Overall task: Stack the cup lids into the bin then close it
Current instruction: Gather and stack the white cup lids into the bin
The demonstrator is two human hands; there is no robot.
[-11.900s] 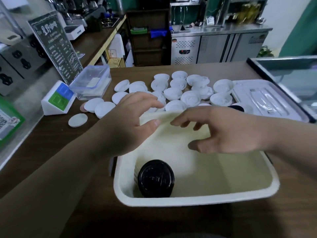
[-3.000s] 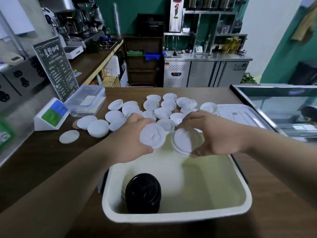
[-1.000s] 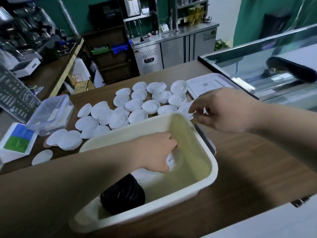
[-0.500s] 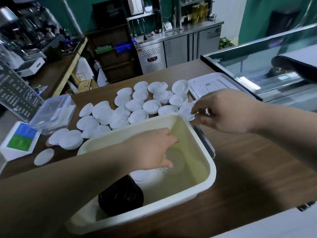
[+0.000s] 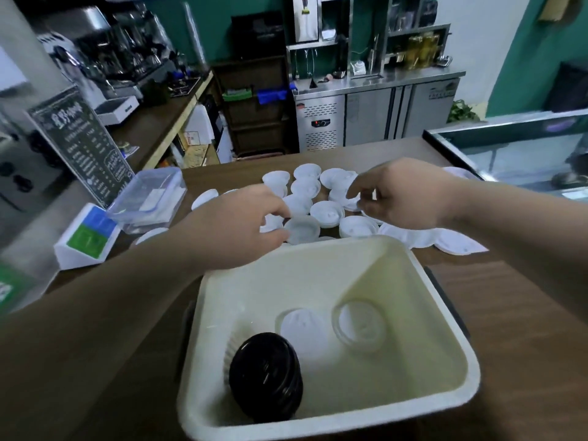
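A cream bin (image 5: 318, 268) stands open on the wooden counter in front of me. Inside it lie a stack of black lids (image 5: 265, 377) on its side and two white lids (image 5: 302, 329), (image 5: 359, 326). Several white cup lids (image 5: 327, 211) are spread on the counter behind the bin. My left hand (image 5: 232, 227) pinches the edge of one white lid (image 5: 302, 230) just past the bin's far rim. My right hand (image 5: 404, 195) pinches another white lid (image 5: 351, 203) among the spread. A corner of the bin's flat white cover (image 5: 458, 171) shows behind my right forearm.
A clear plastic box (image 5: 149, 198) and a white, blue and green stand (image 5: 89, 237) sit at the left, below a black menu sign (image 5: 82, 144). A glass display case (image 5: 525, 148) borders the counter on the right.
My left hand has come out of the bin, leaving a white lid inside, and now pinches a lid on the counter. My right hand has shifted over the spread lids.
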